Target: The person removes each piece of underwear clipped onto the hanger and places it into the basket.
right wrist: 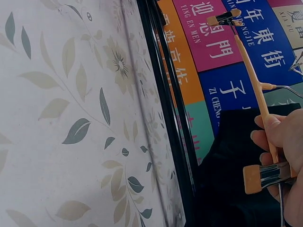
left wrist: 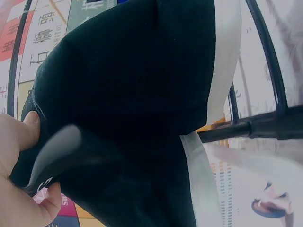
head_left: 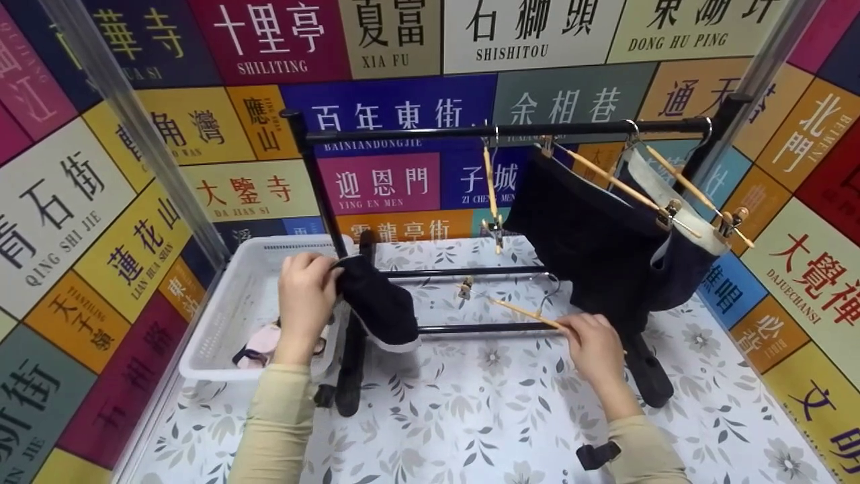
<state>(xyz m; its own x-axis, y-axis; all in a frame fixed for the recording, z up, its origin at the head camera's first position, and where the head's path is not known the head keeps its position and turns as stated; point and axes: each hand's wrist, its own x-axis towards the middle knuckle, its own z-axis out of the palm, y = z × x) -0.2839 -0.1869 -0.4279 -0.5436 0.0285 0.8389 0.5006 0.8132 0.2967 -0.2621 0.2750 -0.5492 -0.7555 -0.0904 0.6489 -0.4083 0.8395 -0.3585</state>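
A pair of dark shorts (head_left: pixel 379 302) with white hems hangs from my left hand (head_left: pixel 306 296), which pinches it at one edge. In the left wrist view, both leg openings of the shorts (left wrist: pixel 132 71) point away from the thumb and fingers. My right hand (head_left: pixel 594 353) grips a wooden clip hanger (head_left: pixel 527 311) near one end, its metal hook upward. The right wrist view has the fingers around the hanger's bar (right wrist: pixel 255 78), close to one clip (right wrist: pixel 253 179); the other clip (right wrist: pixel 226 19) is at the far end and holds nothing.
A black garment rack (head_left: pixel 416 136) stands on the floral-patterned surface (head_left: pixel 484 410). Dark garments (head_left: pixel 584 228) hang clipped at its right, with a bare hanger (head_left: pixel 491 188) to their left. Behind my left hand sits a white basket (head_left: pixel 225 296) with a pink and dark cloth (head_left: pixel 261 344).
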